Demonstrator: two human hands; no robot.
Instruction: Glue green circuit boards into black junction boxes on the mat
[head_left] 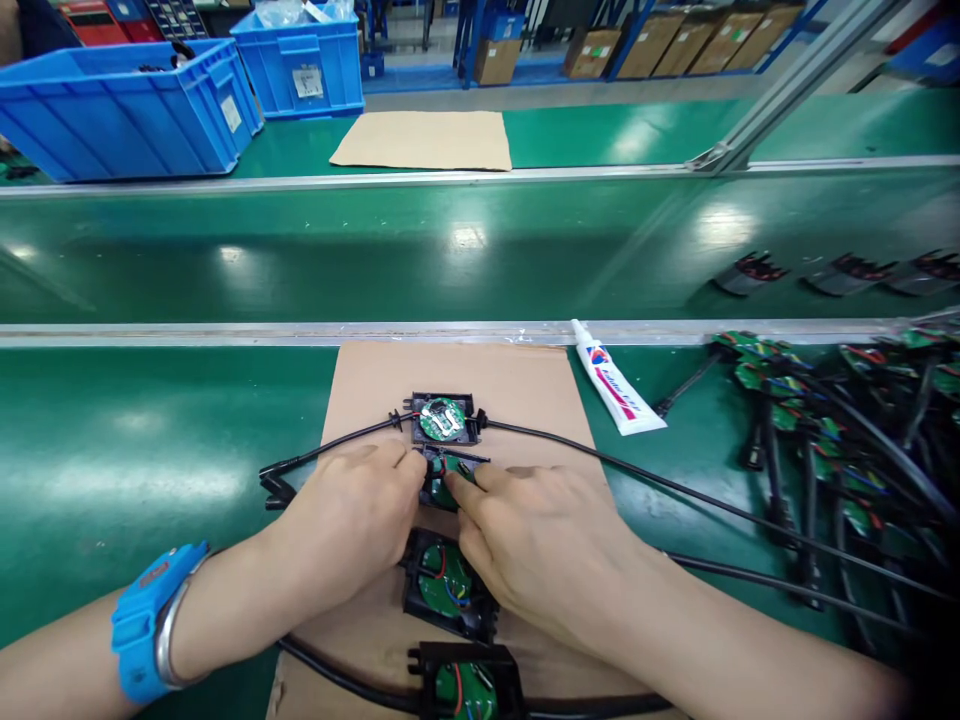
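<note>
My left hand (352, 515) and my right hand (536, 550) meet over a small black housing with a green circuit board (448, 478) on a brown cardboard sheet (517, 390). Fingertips of both hands pinch and press on this part. Just beyond it lies another black housing with a round green board (442, 419), black cables running out both sides. Two more such housings sit nearer me, one (445, 585) between my wrists and one (466, 688) at the bottom edge. A blue wrist strap (146, 620) is on my left wrist.
A white glue tube (613, 380) lies right of the cardboard. A heap of green boards with black cables (832, 440) fills the right. Beyond a metal rail runs a green conveyor belt (375, 250) carrying dark parts (840, 272). Blue crates (120, 110) and another cardboard sheet (427, 140) stand further back.
</note>
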